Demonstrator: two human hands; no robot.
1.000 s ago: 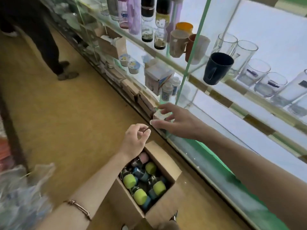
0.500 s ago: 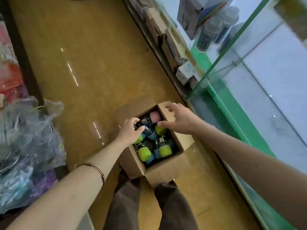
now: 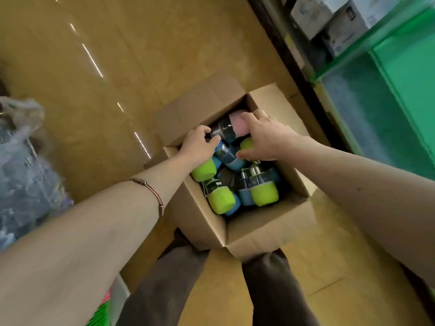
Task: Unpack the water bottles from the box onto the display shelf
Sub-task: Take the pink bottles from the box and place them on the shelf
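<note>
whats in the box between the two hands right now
In the head view, a blue bottle with a dark clear neck lies between the left hand and the right hand, both reaching into the cardboard box.

My box [image 3: 263,234] is open on top, but bottles [image 3: 263,192] are jammed tight inside. Bare floor [image 3: 117,55] upper left; a plastic bag pile [image 3: 26,156] crowds the left edge.

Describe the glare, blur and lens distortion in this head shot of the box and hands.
Head view: bright streaks of glare run in a line across the glossy floor; the plastic bags at the frame's left edge are smeared by blur; the forearms balloon toward the corners from wide-angle distortion; the cardboard box, bottles, left hand and right hand at centre are fairly sharp.
</note>
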